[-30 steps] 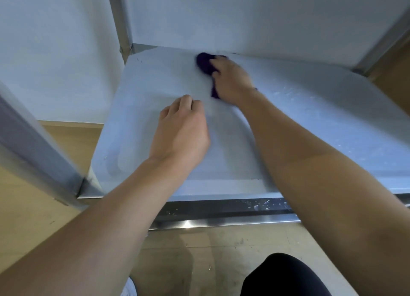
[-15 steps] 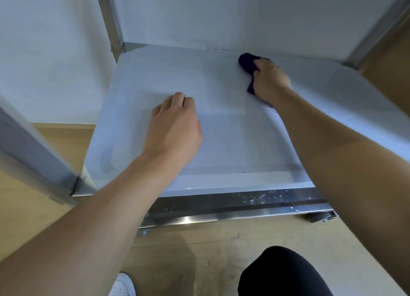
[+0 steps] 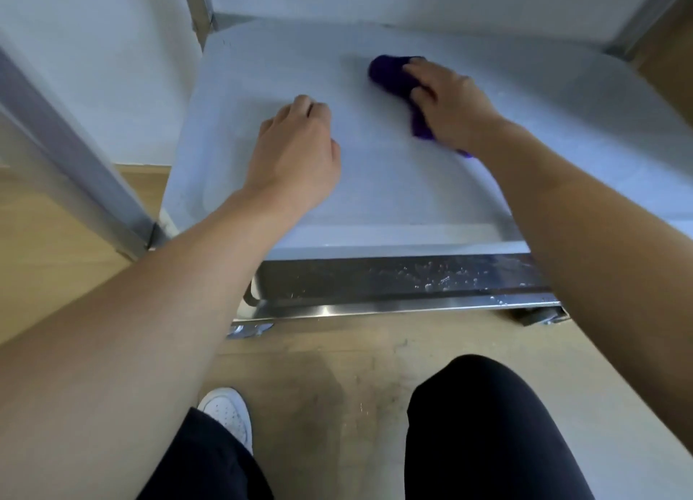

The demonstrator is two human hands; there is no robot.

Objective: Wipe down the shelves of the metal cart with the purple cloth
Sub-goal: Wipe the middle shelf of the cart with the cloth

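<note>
The low shelf [image 3: 393, 184] of the metal cart lies in front of me, pale grey and smooth. My right hand [image 3: 450, 104] presses the bunched purple cloth [image 3: 390, 74] flat on the shelf, right of its middle. The cloth sticks out past my fingertips and under my palm. My left hand [image 3: 296, 154] rests on the shelf left of centre, fingers curled under, with nothing in it.
Upright cart posts stand at the near left [image 3: 75, 162], back left [image 3: 195, 1] and back right [image 3: 645, 8]. The shelf's front rail [image 3: 412, 278] is speckled with droplets. A white wall is behind. My knees and a white shoe [image 3: 228, 413] are over the wooden floor.
My right hand has swept the cloth from the shelf's back edge toward me, after a pass to the right. The view has tilted down, showing more floor. The left hand has stayed put.
</note>
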